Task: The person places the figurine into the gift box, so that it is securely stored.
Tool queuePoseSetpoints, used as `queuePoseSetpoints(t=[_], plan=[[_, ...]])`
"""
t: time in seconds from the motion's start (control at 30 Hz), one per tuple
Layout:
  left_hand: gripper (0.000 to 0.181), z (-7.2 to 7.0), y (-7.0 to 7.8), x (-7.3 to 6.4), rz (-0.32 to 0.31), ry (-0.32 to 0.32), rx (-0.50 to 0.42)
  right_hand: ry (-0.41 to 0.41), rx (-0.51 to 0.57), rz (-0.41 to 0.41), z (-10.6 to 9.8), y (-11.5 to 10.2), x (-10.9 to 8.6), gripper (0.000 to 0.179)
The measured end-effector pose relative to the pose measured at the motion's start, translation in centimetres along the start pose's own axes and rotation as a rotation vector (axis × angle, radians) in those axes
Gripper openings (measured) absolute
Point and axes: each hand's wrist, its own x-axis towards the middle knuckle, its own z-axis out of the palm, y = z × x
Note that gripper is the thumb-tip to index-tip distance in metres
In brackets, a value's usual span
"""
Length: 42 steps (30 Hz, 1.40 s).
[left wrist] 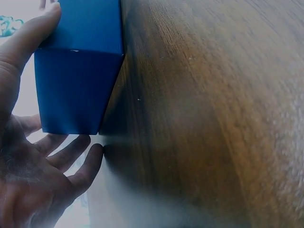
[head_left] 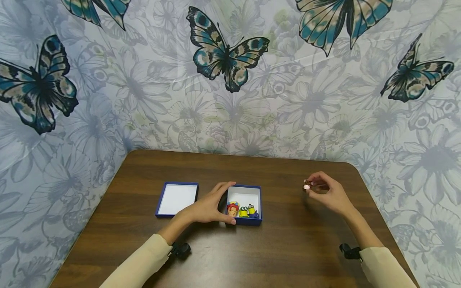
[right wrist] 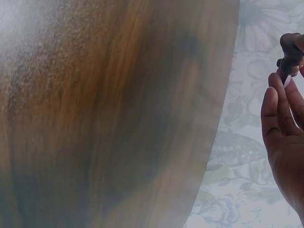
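My hands are well apart and both are occupied. My left hand (head_left: 207, 209) curves round the left side of the blue box (head_left: 251, 195), thumb on the near wall, fingertips at the far one. My right hand (head_left: 331, 196) pinches a small brown figure (head_left: 307, 187) with a pale patch, apparently raised off the tabletop (head_left: 281, 248) and well to the right of the box. Inside, by the near wall, sit a red-topped figure (head_left: 233, 209) and two yellow figures (head_left: 243, 212); the lid (head_left: 178, 199) lies white side up, left of the box. I take this as the step of shifting figures one at a time, most likely into the box, though I cannot tell the direction for certain. If so, the next move calls for carrying the brown figure leftward and lowering it behind the others, my left hand bracing the box
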Motion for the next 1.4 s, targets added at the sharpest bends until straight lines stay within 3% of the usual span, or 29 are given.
queuePoseSetpoints(t=[1.23,1.4], plan=[[0.119,0.2,-0.2,-0.1,0.014,0.005,-0.003,-0.073,0.029,-0.070,1.1,-3.9,1.3,0.036],[0.120,0.2,-0.2,-0.1,0.011,0.004,-0.003,-0.115,0.107,-0.053,1.3,-4.1,1.6,0.033]])
